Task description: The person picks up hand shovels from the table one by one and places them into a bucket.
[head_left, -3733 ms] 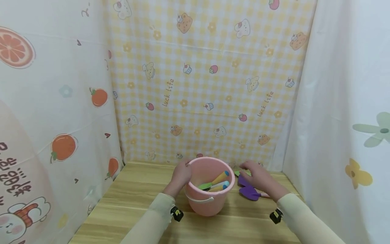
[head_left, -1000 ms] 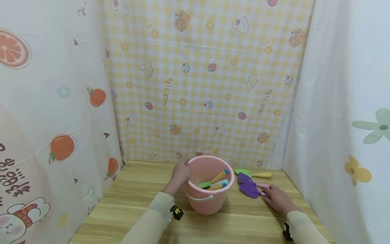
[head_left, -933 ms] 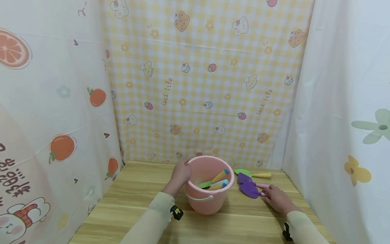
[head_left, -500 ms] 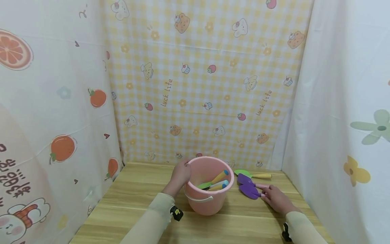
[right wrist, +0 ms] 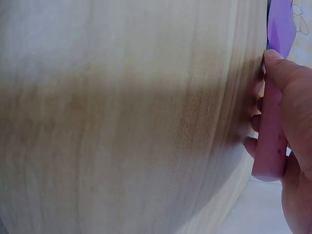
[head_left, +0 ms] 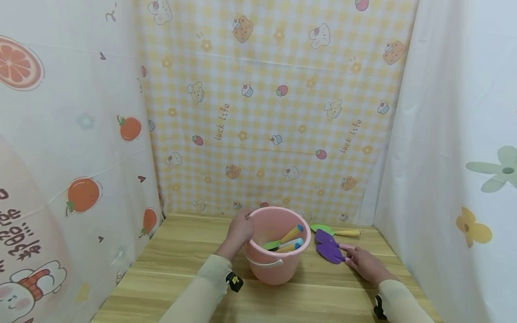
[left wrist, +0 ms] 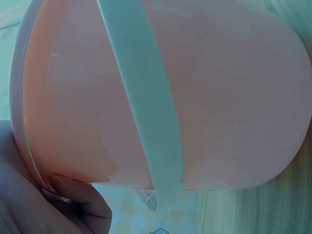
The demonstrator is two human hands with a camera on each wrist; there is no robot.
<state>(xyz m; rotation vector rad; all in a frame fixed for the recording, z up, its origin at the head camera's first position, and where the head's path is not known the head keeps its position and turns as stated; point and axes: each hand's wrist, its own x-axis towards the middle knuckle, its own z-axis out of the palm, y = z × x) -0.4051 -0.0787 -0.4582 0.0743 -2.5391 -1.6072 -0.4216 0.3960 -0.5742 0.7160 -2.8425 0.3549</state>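
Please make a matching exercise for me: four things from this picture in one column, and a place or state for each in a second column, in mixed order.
Things:
1. pink bucket
2. purple shovel
3. green shovel
4. wooden table

Places or states:
a. lies untouched near the back curtain
b. its pink handle is gripped by the right hand
c. bears everything else
d. its rim is held by the left hand

Pairs: 1-d, 2-b, 3-a, 4-c

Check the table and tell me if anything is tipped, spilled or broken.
Nothing stands out. The pink bucket stands upright with tools inside, the left hand on its rim. The right hand grips a purple shovel.
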